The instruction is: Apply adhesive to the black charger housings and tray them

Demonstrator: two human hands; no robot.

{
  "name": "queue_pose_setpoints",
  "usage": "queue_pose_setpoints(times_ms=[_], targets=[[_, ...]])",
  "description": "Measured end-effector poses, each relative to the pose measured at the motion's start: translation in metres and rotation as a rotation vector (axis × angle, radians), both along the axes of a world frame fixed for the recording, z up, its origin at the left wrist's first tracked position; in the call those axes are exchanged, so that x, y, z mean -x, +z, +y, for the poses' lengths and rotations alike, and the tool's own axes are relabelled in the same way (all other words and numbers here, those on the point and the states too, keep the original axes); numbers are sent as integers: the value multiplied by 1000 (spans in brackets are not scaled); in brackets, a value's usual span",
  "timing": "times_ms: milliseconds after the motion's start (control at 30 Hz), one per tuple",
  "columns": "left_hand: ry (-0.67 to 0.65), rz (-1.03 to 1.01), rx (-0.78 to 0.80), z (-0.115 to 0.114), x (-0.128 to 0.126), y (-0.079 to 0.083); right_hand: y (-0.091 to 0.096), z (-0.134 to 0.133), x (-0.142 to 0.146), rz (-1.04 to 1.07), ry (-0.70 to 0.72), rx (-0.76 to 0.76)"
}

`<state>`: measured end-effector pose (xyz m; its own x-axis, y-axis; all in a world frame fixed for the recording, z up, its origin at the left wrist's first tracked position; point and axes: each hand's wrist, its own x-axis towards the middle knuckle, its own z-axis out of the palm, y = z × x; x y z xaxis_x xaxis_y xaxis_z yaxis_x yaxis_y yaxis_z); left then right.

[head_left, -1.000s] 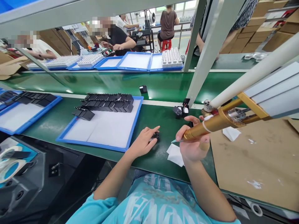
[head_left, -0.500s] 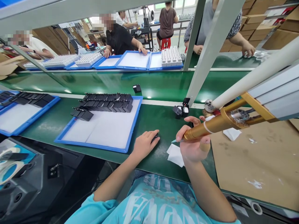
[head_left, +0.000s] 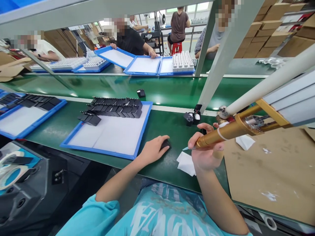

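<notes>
My left hand (head_left: 155, 148) is closed around a small black plastic box (head_left: 166, 144) just above the green bench (head_left: 169, 168); the fingers cover part of it. Resting in my right hand (head_left: 208, 154) is a gold dispensing gun (head_left: 216, 137) with a pale blue nozzle tip (head_left: 185, 148), which points left toward the box without touching it. A folded white paper (head_left: 186, 163) lies under the nozzle. Further back stand a couple of black boxes (head_left: 193, 118), one with its flap raised.
Left of my hands, a blue-rimmed tray (head_left: 103, 152) holds rows of black boxes (head_left: 115, 106). Another such tray (head_left: 18, 133) sits further left. A single black box (head_left: 140, 93) is on the green belt (head_left: 167, 93). Cardboard (head_left: 265, 177) covers the right side. Co-workers sit opposite.
My left hand has turned slightly, showing more of the black box. My right hand stays nearly still. Across the belt, a co-worker has tilted up a blue tray; another's hand has left the right side.
</notes>
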<state>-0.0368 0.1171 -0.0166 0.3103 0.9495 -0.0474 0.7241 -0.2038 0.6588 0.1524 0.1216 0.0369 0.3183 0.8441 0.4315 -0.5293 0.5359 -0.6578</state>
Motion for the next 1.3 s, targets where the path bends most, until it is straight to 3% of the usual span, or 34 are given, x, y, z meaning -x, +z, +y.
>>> queue_pose_setpoints(times_ms=[133, 200, 300, 367, 433, 500, 633, 733, 833, 967, 1133, 1200, 1300], targets=[[210, -959, 475, -1, 5, 1, 0, 0, -1, -13, -21, 12], [238, -1286, 620, -4, 7, 3, -1, 1, -2, -6, -40, 30], [215, -1494, 687, -8, 13, 6, -2, 2, -4, 9, -97, 71], [178, -1517, 634, -10, 22, 7, -2, 3, -5, 15, -135, 88], [189, -1419, 502, -8, 36, 7, -2, 3, -7, 8, -140, 107], [276, -1128, 284, -1, 60, 8, -1, 3, -8, -7, -139, 135], [542, -38, -282, 29, 138, 12, -1, 6, -9, -35, -194, 168], [665, 631, -415, 55, 209, 15, -1, 9, -8, -61, -230, 163], [691, 730, -420, 74, 264, 15, -2, 9, -7, -75, -271, 191], [715, 758, -440, 81, 298, 11, -6, 8, -11, -66, -280, 306], [689, 653, -495, 103, 305, 22, -16, 3, -17, -30, -253, 365], [634, 576, -499, 131, 301, 35, -20, 1, -17, -17, -252, 388], [535, 551, -463, 191, 292, 53, -31, 2, -20, -14, -279, 376]])
